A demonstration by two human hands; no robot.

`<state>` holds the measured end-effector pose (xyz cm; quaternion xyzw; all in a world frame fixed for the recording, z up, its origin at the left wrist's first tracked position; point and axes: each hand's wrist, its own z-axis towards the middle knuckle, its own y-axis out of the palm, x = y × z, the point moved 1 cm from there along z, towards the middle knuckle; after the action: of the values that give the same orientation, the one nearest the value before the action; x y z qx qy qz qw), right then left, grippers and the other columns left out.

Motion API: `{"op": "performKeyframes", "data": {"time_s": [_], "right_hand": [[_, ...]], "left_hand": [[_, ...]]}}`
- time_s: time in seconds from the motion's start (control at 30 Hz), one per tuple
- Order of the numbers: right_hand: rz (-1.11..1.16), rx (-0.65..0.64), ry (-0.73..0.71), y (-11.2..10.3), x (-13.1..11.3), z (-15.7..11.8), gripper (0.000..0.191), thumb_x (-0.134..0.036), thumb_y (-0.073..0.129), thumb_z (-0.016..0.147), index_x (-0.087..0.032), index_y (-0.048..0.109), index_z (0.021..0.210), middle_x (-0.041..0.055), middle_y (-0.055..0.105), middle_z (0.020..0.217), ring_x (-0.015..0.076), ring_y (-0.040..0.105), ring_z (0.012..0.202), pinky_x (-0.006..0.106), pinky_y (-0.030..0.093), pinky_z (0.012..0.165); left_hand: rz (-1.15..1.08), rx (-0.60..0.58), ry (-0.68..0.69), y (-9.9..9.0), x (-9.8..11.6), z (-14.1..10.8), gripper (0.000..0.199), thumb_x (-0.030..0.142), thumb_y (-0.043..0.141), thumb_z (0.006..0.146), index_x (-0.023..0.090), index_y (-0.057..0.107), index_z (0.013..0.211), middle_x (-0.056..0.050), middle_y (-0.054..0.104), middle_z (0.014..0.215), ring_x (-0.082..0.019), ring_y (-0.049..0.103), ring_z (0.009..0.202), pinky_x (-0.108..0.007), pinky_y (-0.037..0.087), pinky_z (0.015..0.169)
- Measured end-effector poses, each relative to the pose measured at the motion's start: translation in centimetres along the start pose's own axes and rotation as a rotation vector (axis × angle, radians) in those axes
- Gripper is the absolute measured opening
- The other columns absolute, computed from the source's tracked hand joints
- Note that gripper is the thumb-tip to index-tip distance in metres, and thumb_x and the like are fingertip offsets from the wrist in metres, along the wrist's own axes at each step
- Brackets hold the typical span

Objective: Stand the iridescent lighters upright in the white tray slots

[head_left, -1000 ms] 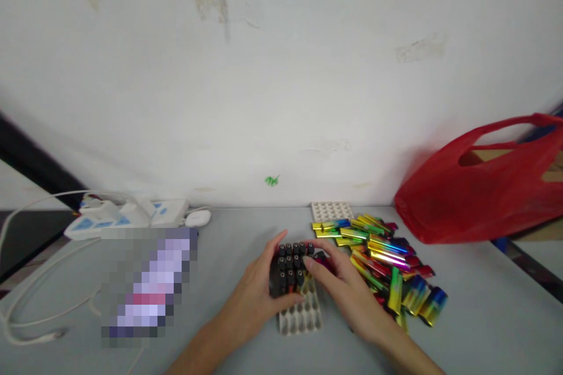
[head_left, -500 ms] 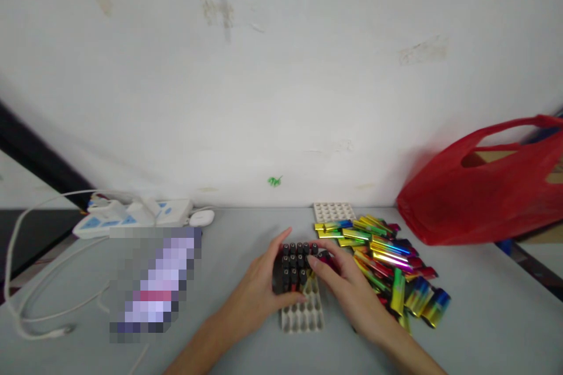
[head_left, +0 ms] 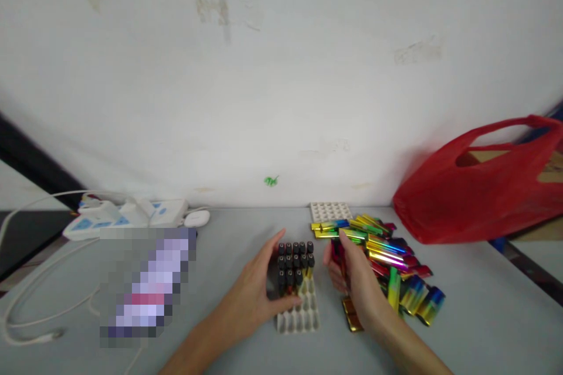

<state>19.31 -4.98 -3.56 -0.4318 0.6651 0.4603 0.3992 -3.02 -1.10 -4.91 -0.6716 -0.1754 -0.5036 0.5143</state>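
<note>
A pale tray (head_left: 298, 321) with rows of small cups stands in front of me. Several upright pieces with black tops (head_left: 289, 262) fill its far rows. My left hand (head_left: 253, 284) curves around their left side, fingers stretched behind and thumb across the front; its fingers are apart, and contact is unclear. My right hand (head_left: 352, 263) is closed on a small black-and-red piece (head_left: 338, 251), partly hidden by its fingers, right of the tray. Beneath and beyond that hand lies a pile of shiny metallic-coloured cases (head_left: 387, 255). A gold case (head_left: 352, 313) lies beside the right wrist.
A second pale tray (head_left: 331, 211) sits near the wall behind the pile. At right stands a red bag (head_left: 466, 193). On the left are a white power strip (head_left: 127, 217), cables (head_left: 33, 340) and a blurred-out flat object (head_left: 152, 287).
My right hand has moved right, away from the tray, and now holds a black-and-red piece near the pile. One more black-topped piece shows in the middle row. The left hand stays around the tray.
</note>
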Motion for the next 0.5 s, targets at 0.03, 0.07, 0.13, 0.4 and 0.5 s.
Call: {"op": "performKeyframes", "data": {"time_s": [0.03, 0.07, 0.13, 0.4, 0.5], "right_hand": [[0.015, -0.007, 0.030, 0.02, -0.17, 0.05, 0.069, -0.088, 0.062, 0.086, -0.022, 0.058, 0.066, -0.0079, 0.034, 0.050, 0.0088, 0.023, 0.043, 0.024, 0.017, 0.043], [0.033, -0.019, 0.051, 0.07, -0.37, 0.03, 0.069, -0.087, 0.064, 0.084, -0.022, 0.055, 0.063, -0.0080, 0.033, 0.049, 0.0084, 0.023, 0.043, 0.024, 0.018, 0.043], [0.075, -0.061, 0.085, 0.20, -0.78, -0.13, 0.068, -0.086, 0.067, 0.082, -0.024, 0.048, 0.061, -0.0091, 0.031, 0.050, 0.0077, 0.021, 0.044, 0.023, 0.018, 0.043], [0.145, -0.123, 0.186, -0.42, -0.40, -0.52, 0.060, -0.071, 0.063, 0.091, -0.026, 0.034, 0.064, -0.0114, 0.017, 0.058, 0.0098, 0.003, 0.054, 0.024, 0.004, 0.045], [0.130, -0.148, 0.162, -0.60, -0.08, -0.48, 0.054, -0.065, 0.057, 0.095, -0.026, 0.035, 0.064, -0.0110, 0.015, 0.059, 0.0101, 0.003, 0.054, 0.024, 0.002, 0.045]], "left_hand": [[0.001, -0.002, -0.003, -0.03, -0.03, -0.03, 0.117, 0.024, 0.098, 0.075, 0.029, 0.035, 0.173, -0.015, 0.062, 0.159, -0.039, 0.058, 0.147, -0.055, 0.042, 0.129], [-0.002, -0.006, -0.004, -0.05, -0.02, -0.06, 0.117, 0.025, 0.098, 0.075, 0.030, 0.034, 0.173, -0.015, 0.061, 0.160, -0.039, 0.058, 0.147, -0.056, 0.042, 0.129], [-0.012, -0.013, -0.002, -0.08, 0.06, -0.12, 0.116, 0.025, 0.097, 0.076, 0.030, 0.033, 0.173, -0.015, 0.060, 0.161, -0.039, 0.058, 0.147, -0.056, 0.041, 0.129], [-0.022, -0.007, -0.017, -0.17, 0.38, -0.08, 0.115, 0.026, 0.098, 0.076, 0.029, 0.035, 0.172, -0.015, 0.062, 0.158, -0.039, 0.059, 0.146, -0.056, 0.041, 0.129], [-0.012, -0.005, -0.008, -0.12, 0.18, -0.04, 0.115, 0.024, 0.098, 0.076, 0.029, 0.034, 0.172, -0.014, 0.062, 0.158, -0.038, 0.059, 0.146, -0.055, 0.041, 0.128]]}}
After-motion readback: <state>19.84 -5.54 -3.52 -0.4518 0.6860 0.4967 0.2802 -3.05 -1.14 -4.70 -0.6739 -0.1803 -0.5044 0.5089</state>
